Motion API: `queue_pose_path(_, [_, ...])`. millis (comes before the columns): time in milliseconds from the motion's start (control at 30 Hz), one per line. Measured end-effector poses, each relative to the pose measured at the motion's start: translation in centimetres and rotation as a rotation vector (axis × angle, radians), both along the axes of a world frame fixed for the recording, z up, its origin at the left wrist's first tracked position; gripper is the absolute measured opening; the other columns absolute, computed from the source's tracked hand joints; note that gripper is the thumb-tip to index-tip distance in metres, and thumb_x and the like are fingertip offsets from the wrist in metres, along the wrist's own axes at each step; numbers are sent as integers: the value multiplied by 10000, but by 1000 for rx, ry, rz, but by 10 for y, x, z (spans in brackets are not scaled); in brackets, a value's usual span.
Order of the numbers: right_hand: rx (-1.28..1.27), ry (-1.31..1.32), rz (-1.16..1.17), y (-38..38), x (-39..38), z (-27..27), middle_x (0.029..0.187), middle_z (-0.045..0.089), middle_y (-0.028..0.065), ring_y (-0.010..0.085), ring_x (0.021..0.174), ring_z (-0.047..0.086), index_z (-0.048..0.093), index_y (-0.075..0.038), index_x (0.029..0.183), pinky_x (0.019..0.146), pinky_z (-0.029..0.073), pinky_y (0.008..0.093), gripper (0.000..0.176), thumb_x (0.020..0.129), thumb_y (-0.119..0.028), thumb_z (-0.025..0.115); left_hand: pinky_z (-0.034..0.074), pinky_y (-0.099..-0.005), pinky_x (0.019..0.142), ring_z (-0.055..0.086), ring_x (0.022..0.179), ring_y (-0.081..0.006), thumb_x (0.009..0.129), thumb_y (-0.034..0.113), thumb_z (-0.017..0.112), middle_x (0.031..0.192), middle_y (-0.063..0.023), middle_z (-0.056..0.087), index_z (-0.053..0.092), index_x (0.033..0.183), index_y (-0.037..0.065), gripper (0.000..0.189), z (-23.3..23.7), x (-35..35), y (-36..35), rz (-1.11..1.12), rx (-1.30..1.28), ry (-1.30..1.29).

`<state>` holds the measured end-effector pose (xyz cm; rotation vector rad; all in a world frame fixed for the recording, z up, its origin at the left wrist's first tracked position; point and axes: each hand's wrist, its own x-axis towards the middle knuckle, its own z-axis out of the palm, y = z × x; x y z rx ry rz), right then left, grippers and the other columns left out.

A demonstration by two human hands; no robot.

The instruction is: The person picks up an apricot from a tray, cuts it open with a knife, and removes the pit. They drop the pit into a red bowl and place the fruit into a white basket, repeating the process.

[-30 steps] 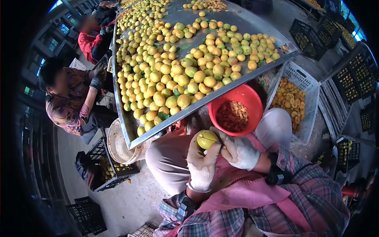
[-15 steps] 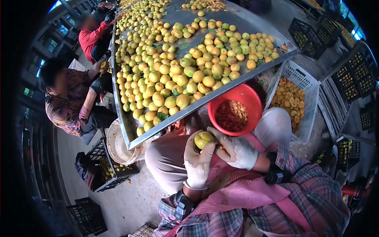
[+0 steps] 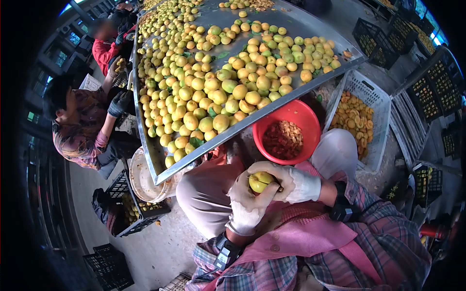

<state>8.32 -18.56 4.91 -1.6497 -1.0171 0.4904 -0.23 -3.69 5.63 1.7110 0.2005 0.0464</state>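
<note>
A yellow-green apricot (image 3: 260, 181) with a cut line across it sits between my two gloved hands, above my lap. My left hand (image 3: 245, 202) is closed around its left and lower side, thumb across the front. From the right, my right hand (image 3: 292, 183) curls its fingers over the top of the same fruit. A small dark thing shows by the right fingers; I cannot make out what it is. Just beyond my hands stands a red bowl (image 3: 313, 141) of brown pits. Many apricots (image 3: 220, 122) lie on the metal table in front.
The metal table's raised edge (image 3: 262, 115) runs close ahead. At the right stands a white crate (image 3: 381, 127) of orange apricot halves. A white bucket (image 3: 144, 180) and a black crate (image 3: 151, 219) are on the left floor. Co-workers (image 3: 82, 123) sit along the table's left side.
My right hand has moved left and over the top of the apricot, which now shows less between the hands. The nearest co-worker's hands have risen. The view has shifted slightly.
</note>
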Motion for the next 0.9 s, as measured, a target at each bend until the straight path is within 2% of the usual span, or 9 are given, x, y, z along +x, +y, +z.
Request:
queue_pose_path(233, [24, -3, 69, -4, 0, -2, 1236, 543, 120, 293, 1129, 575, 416, -123, 1315, 950, 462, 373, 644, 741, -82, 703, 515, -361, 660, 644, 729, -317, 757, 142, 700, 836, -153, 632, 577, 981, -27, 306, -8, -1, 0, -9, 22, -201])
queue_pose_path(333, [20, -4, 68, -8, 0, -8, 1237, 542, 116, 287, 1135, 569, 420, -120, 1305, 951, 459, 373, 622, 752, -92, 702, 463, -299, 895, 582, 979, -166, 837, 86, 610, 1067, -92, 600, 480, 1209, -52, 417, 2, -6, 10, -179, 50, -8])
queue_pose_path(500, [5, 50, 98, -12, -2, -7, 1259, 529, 117, 298, 1157, 550, 421, -122, 1294, 962, 447, 383, 601, 761, -97, 698, 450, -301, 912, 569, 1020, -175, 853, 115, 629, 1100, -98, 589, 496, 1212, -34, 411, 10, -6, 7, -209, -192, 61])
queue_pose_path(600, [52, -78, 50, -12, -2, -8, 1160, 569, 106, 259, 958, 639, 417, -112, 1288, 843, 505, 349, 589, 770, -95, 697, 451, -301, 906, 566, 1016, -171, 859, 141, 633, 1089, -90, 592, 517, 1203, -23, 398, 9, -7, 7, -178, -290, 80])
queue_pose_path(667, [-79, 222, 15, -15, -2, -2, 1018, 598, 80, 172, 648, 629, 415, -110, 1282, 596, 527, 297, 579, 778, -93, 699, 443, -303, 918, 560, 1025, -170, 861, 167, 645, 1114, -83, 586, 502, 1230, -23, 439, 3, -7, 12, -133, -477, 125])
queue_pose_path(700, [-78, 222, 11, -18, 0, 5, 1018, 598, 80, 172, 648, 629, 415, -110, 1282, 596, 527, 297, 579, 778, -93, 699, 442, -305, 916, 562, 1023, -172, 862, 185, 656, 1125, -83, 583, 491, 1245, -25, 466, -2, -6, 16, -114, -637, 150])
queue_pose_path(767, [-100, 730, -73, -23, 5, 24, 870, 587, 48, 94, 462, 521, 409, -110, 1280, 395, 439, 242, 567, 794, -101, 700, 464, -316, 914, 561, 1045, -175, 850, 285, 709, 1144, -90, 577, 482, 1269, -19, 565, -14, -10, 18, -123, -692, 124])
queue_pose_path(800, [-3, 764, -166, -23, 4, 27, 768, 575, 39, 91, 411, 504, 415, -56, 1250, 358, 404, 228, 511, 789, 1, 628, 480, -324, 914, 563, 1063, -182, 835, 322, 726, 1164, -97, 569, 466, 1289, -13, 621, -18, -10, 18, -134, -731, 108])
queue_pose_path(900, [134, 779, -391, -48, 24, 24, 774, 572, 47, 114, 414, 496, 366, -83, 1333, 340, 384, 230, 589, 830, -94, 671, 519, -352, 917, 558, 1132, -217, 818, 344, 738, 1254, -108, 524, 374, 1366, 7, 739, -17, -10, 17, -128, -811, 105])
